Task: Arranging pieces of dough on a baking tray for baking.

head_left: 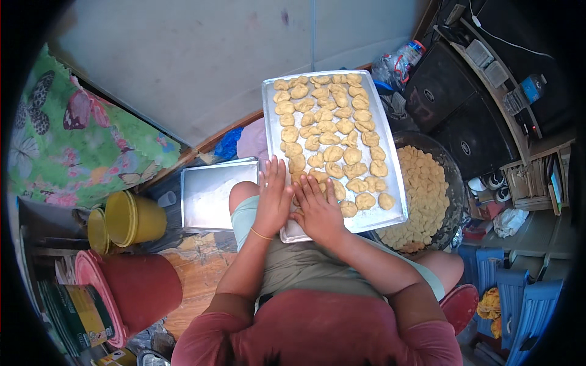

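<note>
A large metal baking tray lies across my lap, filled with rows of tan dough pieces. My left hand is at the tray's near left edge, fingers stretched out flat with their tips near the leftmost column of pieces. Beside it, my right hand lies over the near left part of the tray, fingers spread on or just above the dough. Both palms face down, and the pieces directly under them are hidden. A thin band circles my left wrist.
At right stands a dark round basin heaped with more dough pieces. A second metal tray sits left of my knee. Yellow buckets and a red bucket stand at left. Black speakers and blue plastic pieces crowd the right.
</note>
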Demonstrator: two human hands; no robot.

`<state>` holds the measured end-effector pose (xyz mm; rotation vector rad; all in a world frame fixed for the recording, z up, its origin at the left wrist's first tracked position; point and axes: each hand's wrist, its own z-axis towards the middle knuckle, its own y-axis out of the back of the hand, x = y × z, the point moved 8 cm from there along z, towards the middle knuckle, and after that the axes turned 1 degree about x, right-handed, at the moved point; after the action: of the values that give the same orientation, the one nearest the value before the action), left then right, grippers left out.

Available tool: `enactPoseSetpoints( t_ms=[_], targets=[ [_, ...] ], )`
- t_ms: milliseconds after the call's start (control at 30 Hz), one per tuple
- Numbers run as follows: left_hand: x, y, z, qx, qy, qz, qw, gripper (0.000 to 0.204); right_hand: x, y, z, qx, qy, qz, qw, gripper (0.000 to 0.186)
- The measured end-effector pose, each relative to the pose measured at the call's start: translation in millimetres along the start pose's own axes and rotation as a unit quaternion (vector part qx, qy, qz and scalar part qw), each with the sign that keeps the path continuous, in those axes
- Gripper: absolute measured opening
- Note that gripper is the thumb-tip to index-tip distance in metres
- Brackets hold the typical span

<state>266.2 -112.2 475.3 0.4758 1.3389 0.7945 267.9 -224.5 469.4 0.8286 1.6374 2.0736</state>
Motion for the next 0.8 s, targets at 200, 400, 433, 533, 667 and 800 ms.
enactPoseSetpoints(
  t_ms=[200, 400, 433, 533, 667, 800],
  targets=[
    [-20.1, -11.2, -3.1, 0.022, -0.001, -0.012, 1.0, 0.064, -4.6, 7.1, -1.2, -0.054, 0.005, -0.028, 0.998, 0.063],
    [-43.0, -17.2, 38.8, -0.008, -0.037, -0.068, 0.997, 0.065, -55.3, 42.8, 21.7, -0.036, -0.056, 0.042, 0.997, 0.063],
    [-53.2, -30.3, 46.1, 0.016, -0.077, 0.029, 0.996, 0.067, -69.3, 32.9, 24.4, -0.012, -0.081, 0.002, 0.997, 0.063],
    [-56.1, -54.0, 45.8, 0.058, -0.08, 0.148, 0.984, 0.071, -83.2, 12.0, 25.2, -0.006, -0.091, -0.053, 0.994, 0.063],
    [-53.0, -51.2, 50.7, 0.044, -0.041, 0.131, 0.99, 0.076, -82.6, 10.0, 32.8, 0.056, -0.097, -0.035, 0.993, 0.063],
    [-52.0, -34.6, 110.9, -0.046, -0.071, 0.061, 0.995, 0.078, -96.3, 52.3, 84.9, 0.065, -0.131, 0.07, 0.987, 0.062]
  ],
)
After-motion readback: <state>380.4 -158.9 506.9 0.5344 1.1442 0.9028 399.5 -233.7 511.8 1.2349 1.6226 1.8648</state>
